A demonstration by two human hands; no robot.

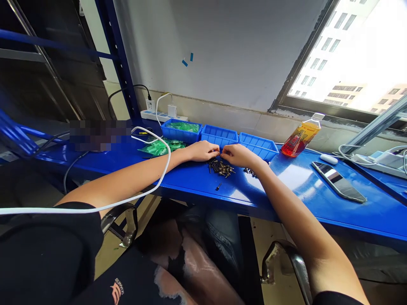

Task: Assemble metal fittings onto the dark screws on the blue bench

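My left hand (202, 151) and my right hand (239, 156) meet fingertip to fingertip over the blue table, just in front of the blue bins. Both are closed in a pinch, and whatever sits between the fingers is too small to make out. Right below them lies a pile of dark and brassy screws (223, 169). One loose screw (218, 186) rests nearer the table's front edge. Partly behind my right wrist is a smaller group of metal pieces (249, 172). Green plastic bags (159, 148) lie beside my left wrist.
Along the wall stand three blue bins, the left bin (181, 134) holding green bags, then a middle bin (219, 137) and a right bin (259, 146). A drink bottle (300, 137) and a phone (338, 181) are at the right. A white cable (140, 195) crosses above my left forearm.
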